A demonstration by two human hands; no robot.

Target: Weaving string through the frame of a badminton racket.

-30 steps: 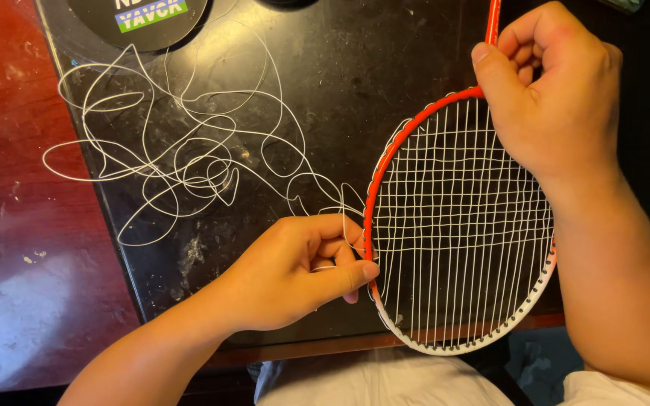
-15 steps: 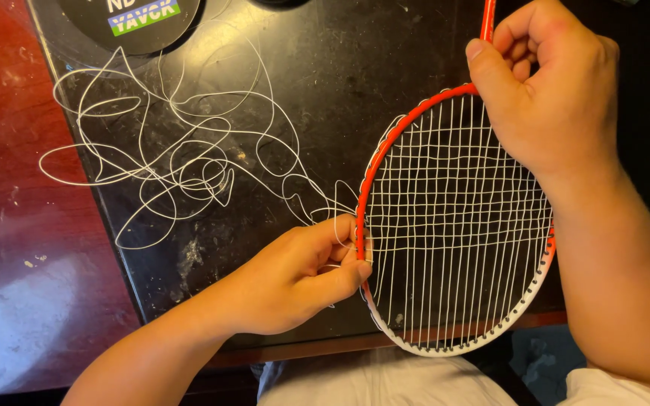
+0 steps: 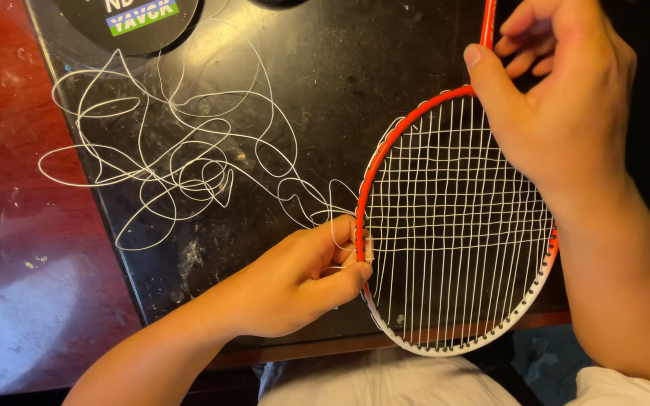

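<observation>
A badminton racket with a red and white frame (image 3: 385, 146) lies head-down over a black tabletop (image 3: 340, 68), its string bed (image 3: 453, 233) partly woven in white. My right hand (image 3: 558, 98) grips the racket at the throat, where the red shaft (image 3: 487, 19) meets the head. My left hand (image 3: 295, 278) rests at the frame's left side and pinches the white string against the rim. A long loose tangle of white string (image 3: 167, 165) spreads over the table to the left of the racket and runs to my left fingers.
A round black disc with a coloured label (image 3: 133, 19) sits at the table's top left edge. A dark red floor (image 3: 16, 248) lies left of the table. The table's front edge (image 3: 302, 349) runs just above my lap in pale clothing (image 3: 385, 383).
The racket head has shifted slightly left and up with my right hand. My left hand stays at the frame's left edge, fingers working the string. The loose tangle barely moved.
</observation>
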